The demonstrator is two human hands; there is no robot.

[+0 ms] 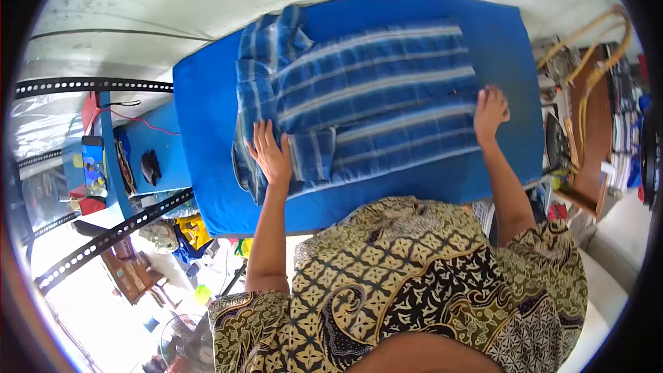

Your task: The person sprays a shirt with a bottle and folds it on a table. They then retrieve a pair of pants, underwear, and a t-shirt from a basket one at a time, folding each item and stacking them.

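Observation:
A blue shirt with white and grey stripes [387, 90] lies on its side across a blue-covered table [407, 8], its collar end to the left and hem to the right. One long edge is folded inward, with a sleeve end doubled near the left. My left hand [271, 155] rests flat on the shirt's near left part, fingers spread. At the hem on the right is my right hand [490, 114], its fingers slightly bent and apart, touching the cloth edge. No fabric shows gripped in either hand.
A black perforated metal rack [110, 242] stands left, with a phone [94, 166] on it. An iron [554, 141] sits right of the table, near a hanging beige rope [587, 90]. A fan [190, 345] is at lower left. Folded clothes [625, 131] are piled far right.

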